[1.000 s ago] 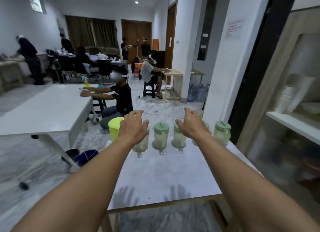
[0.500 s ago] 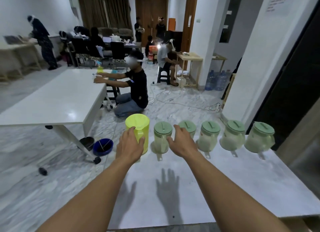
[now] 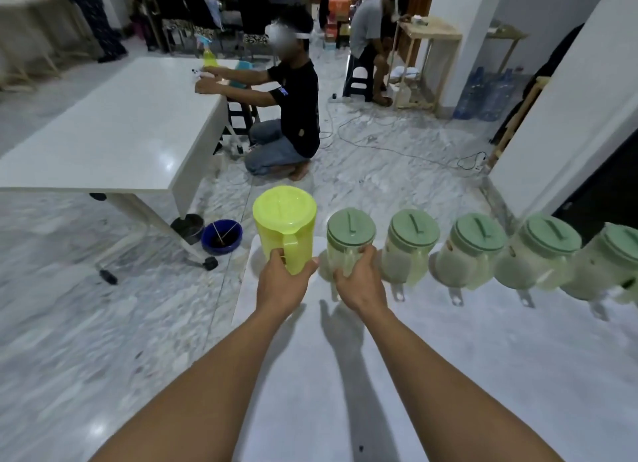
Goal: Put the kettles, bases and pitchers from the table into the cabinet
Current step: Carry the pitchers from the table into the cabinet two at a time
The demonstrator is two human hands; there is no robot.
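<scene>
- Left hand (image 3: 282, 282) was wrapped round the handle of the yellow pitcher (image 3: 285, 225); fingers (image 3: 276, 256) were curled through the handle loop and closed on it, thumb on the right side of the body.
- Handle was taken, likely because it gives the surest hold on a tall lidded pitcher.
- Yellow pitcher stood upright at the far left corner of the counter (image 3: 448, 375), at the left end of the row; whether it was lifted off yet cannot be told.
- Right hand (image 3: 359, 283) was cupped on the near side of the first green-lidded pitcher (image 3: 349, 242), just beside the yellow one; fingers (image 3: 367, 254) were pressed round its handle area, closed on it.
- Both hands were used at once, judged so that two pitchers could be carried to the cabinet in one trip.
- Four more green-lidded pitchers (image 3: 411, 245) (image 3: 473, 251) (image 3: 542, 254) (image 3: 607, 264) stood in the same line along the far edge of the counter, to the right, near each other, handles turned toward the person.
- Handles facing the near side made each one easy to grab without turning.
- Lids were seen on all six, so nothing would spill or rattle out in carrying.
- Cabinet was not in view; a turn away from the counter would be needed.
- Task judged early: every pitcher seen was on the counter.
- Risk noted: yellow pitcher sat close to the corner edge, so a sideways drag could tip it off.
</scene>
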